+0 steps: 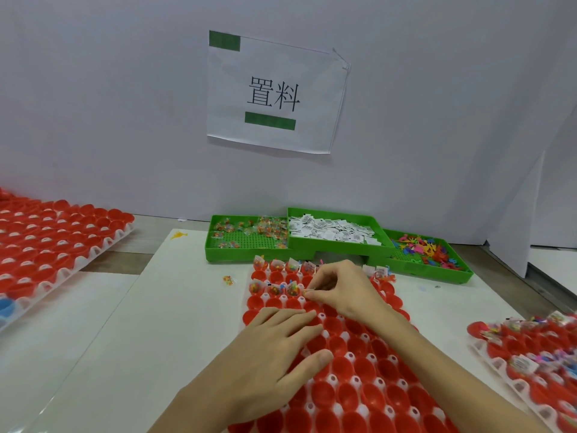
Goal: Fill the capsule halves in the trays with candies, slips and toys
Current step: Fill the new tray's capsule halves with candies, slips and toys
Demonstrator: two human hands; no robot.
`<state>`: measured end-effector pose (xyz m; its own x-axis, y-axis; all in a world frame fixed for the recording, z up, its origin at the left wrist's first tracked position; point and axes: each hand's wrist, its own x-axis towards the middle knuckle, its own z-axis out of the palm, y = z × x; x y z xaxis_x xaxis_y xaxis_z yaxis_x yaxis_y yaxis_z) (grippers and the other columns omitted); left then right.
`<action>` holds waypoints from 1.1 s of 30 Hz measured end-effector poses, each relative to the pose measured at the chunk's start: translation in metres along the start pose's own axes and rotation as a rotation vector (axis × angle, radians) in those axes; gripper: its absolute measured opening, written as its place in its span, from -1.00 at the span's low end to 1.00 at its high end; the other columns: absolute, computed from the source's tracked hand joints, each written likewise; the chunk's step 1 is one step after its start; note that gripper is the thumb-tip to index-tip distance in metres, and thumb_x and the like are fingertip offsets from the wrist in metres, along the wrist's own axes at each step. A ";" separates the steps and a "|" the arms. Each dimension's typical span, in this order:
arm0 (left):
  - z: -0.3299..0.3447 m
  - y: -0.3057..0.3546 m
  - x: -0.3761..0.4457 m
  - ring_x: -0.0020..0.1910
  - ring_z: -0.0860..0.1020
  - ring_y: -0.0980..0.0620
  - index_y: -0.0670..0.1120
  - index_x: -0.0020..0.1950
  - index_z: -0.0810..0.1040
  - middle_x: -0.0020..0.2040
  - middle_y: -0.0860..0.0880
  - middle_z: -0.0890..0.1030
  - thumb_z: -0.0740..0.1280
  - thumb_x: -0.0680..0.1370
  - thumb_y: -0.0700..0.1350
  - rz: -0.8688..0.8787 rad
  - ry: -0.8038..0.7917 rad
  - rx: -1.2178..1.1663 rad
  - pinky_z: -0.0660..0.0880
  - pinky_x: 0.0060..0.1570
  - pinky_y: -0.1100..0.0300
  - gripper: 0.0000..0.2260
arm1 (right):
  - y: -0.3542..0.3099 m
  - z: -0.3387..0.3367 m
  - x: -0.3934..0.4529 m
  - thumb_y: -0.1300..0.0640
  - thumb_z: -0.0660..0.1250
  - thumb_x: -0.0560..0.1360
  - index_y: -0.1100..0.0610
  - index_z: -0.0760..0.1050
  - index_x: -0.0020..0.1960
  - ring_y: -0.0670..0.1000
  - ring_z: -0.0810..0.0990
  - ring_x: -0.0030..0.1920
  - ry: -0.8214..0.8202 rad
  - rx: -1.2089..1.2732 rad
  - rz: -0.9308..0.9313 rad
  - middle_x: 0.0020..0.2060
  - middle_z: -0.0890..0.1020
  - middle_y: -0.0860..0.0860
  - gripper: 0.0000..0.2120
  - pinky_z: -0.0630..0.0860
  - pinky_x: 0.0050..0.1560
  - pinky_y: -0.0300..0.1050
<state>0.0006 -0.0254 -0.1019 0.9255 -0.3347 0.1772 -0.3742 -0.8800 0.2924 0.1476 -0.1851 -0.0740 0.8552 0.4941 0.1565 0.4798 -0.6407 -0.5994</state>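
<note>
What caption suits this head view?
Left hand steadies the tray of red capsule halves while the right hand fills one.

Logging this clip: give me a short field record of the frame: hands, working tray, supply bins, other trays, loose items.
left hand: flat, resting on the working tray
right hand: fingers pinching a small item over the second row
working tray: red capsule halves, only far rows filled
supply bins: green; candies left, slips middle, toys right
other trays: unfilled one at left, filled one at right
loose item: candy packet left of the working tray
</note>
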 end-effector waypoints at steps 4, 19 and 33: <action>0.000 0.002 0.001 0.57 -0.03 0.31 0.21 0.55 0.27 0.63 0.25 0.13 -0.26 0.59 0.46 -0.009 -0.003 -0.023 -0.13 0.50 0.30 -0.32 | 0.002 -0.003 0.001 0.03 0.61 0.40 0.00 0.73 -0.17 -0.10 0.70 -0.20 -0.046 0.040 0.023 -0.26 0.74 -0.06 -0.91 0.66 -0.08 -0.09; -0.002 0.004 0.001 0.55 -0.02 0.34 0.23 0.54 0.26 0.61 0.29 0.14 -0.26 0.58 0.47 -0.018 -0.035 -0.018 -0.10 0.55 0.22 -0.33 | -0.017 -0.016 0.014 0.04 0.55 0.48 0.04 0.71 -0.14 -0.15 0.64 -0.21 -0.160 -0.181 0.042 -0.23 0.69 -0.09 -0.92 0.58 -0.18 -0.30; -0.002 0.003 0.000 0.55 -0.07 0.36 0.22 0.64 0.08 0.63 0.30 0.07 -0.25 0.59 0.47 -0.012 -0.040 0.008 -0.14 0.51 0.29 -0.31 | -0.016 -0.035 0.009 -0.03 0.54 0.47 -0.01 0.73 -0.06 -0.09 0.69 -0.10 -0.173 -0.156 0.048 -0.17 0.72 -0.07 -0.89 0.65 0.03 -0.08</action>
<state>-0.0003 -0.0275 -0.0990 0.9316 -0.3372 0.1358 -0.3627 -0.8867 0.2868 0.1547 -0.1910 -0.0352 0.8381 0.5453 -0.0141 0.4752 -0.7427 -0.4718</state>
